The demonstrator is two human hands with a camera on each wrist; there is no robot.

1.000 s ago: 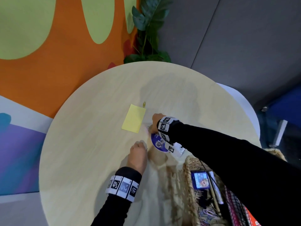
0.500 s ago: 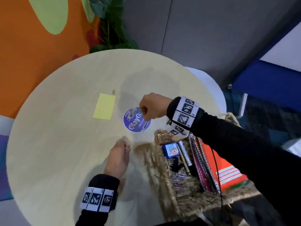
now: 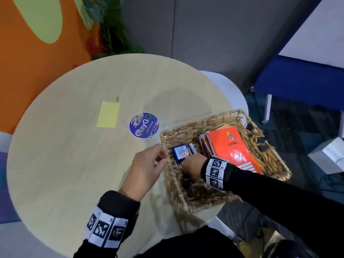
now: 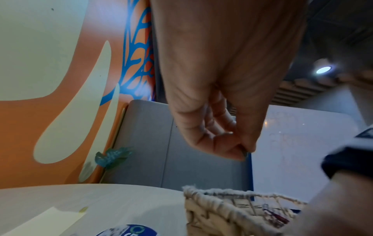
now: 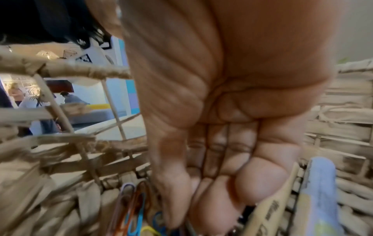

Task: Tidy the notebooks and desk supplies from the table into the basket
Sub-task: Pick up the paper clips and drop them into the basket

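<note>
A wicker basket hangs over the round table's right edge. It holds an orange spiral notebook, a small blue box and coloured paper clips. My right hand reaches down into the basket. Its fingers are straight and touch the clips at the bottom. My left hand hovers by the basket's left rim; thumb and forefinger pinch something tiny, seemingly a paper clip. On the table lie a yellow sticky pad, a round blue sticker and a small gold clip.
A pale clip lies between the pad and the sticker. A pencil and a light-blue item lie in the basket beside my right hand. A plant stands behind the table. Blue furniture is at the right.
My right hand left the spot over the blue sticker, went down into the basket and opened its fist. My left hand lifted off the table and came to the basket's rim.
</note>
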